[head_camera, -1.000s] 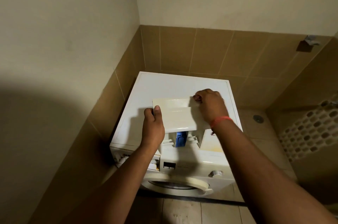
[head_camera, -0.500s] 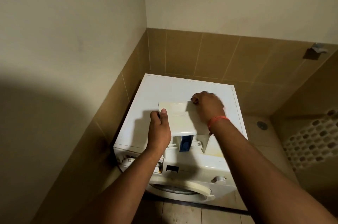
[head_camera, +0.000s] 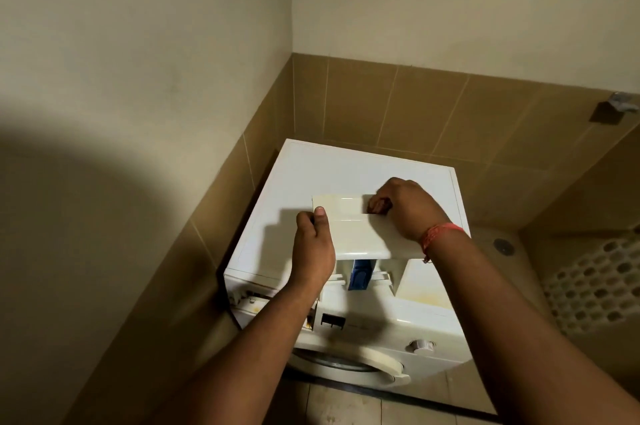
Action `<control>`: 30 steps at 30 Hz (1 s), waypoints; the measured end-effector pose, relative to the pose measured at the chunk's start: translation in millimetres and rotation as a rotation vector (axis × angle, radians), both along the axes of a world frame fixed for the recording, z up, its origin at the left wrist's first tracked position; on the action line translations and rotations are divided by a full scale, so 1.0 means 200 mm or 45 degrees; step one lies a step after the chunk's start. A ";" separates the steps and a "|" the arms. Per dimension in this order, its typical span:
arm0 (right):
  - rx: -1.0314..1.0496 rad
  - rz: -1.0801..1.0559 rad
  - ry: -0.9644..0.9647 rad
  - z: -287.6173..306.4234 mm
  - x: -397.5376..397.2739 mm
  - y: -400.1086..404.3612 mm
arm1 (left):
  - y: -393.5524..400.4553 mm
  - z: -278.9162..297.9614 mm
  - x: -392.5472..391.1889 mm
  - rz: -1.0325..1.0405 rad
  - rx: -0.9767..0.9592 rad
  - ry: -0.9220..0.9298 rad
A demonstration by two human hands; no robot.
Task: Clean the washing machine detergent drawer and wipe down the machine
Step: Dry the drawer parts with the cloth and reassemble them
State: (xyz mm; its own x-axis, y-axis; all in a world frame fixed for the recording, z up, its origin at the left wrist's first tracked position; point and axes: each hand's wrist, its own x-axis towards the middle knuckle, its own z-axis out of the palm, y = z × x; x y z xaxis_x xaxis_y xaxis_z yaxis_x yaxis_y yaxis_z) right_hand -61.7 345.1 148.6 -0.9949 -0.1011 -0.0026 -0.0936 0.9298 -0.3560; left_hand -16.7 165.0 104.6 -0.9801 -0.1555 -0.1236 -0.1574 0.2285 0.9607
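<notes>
Drawer: the drawer (head_camera: 360,234) is out of the washer (head_camera: 346,178) and held over its top, near the front edge, front panel up and toward the camera. It is held clear of the lid, probably so that both hands can turn it for inspection or cleaning.
Left hand: the left hand (head_camera: 313,251) grips the drawer's edge at 9 o'clock, thumb lying on the panel face and the other fingers wrapped behind, out of sight. Judged a steadying hold.
Right hand: the right hand (head_camera: 405,208) is at the drawer's 1 o'clock corner, fingers (head_camera: 379,205) curled tight against the top edge of the panel. Whether they pinch the drawer alone or a small cloth as well, I cannot tell. A red thread (head_camera: 438,234) circles the wrist.
Insert: a blue insert (head_camera: 360,274) shows under the panel at 6 o'clock, hanging down because the drawer is tipped.
Slot: the empty slot (head_camera: 263,303) gapes at the washer's front, 7 o'clock from the drawer, with yellowish residue at its edge.
Stain: a yellow stain (head_camera: 424,293) lies on the washer top at 5 o'clock from the drawer; it will want wiping.
Dial: the dial (head_camera: 420,345) sits on the front panel above the door (head_camera: 363,364).
Stage: the drawer is removed; cleaning appears early, wiping not yet begun.
</notes>
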 end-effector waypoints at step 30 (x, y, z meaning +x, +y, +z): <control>0.263 -0.112 -0.003 0.08 0.05 -0.11 | 0.01 0.01 0.03 0.018 0.003 -0.023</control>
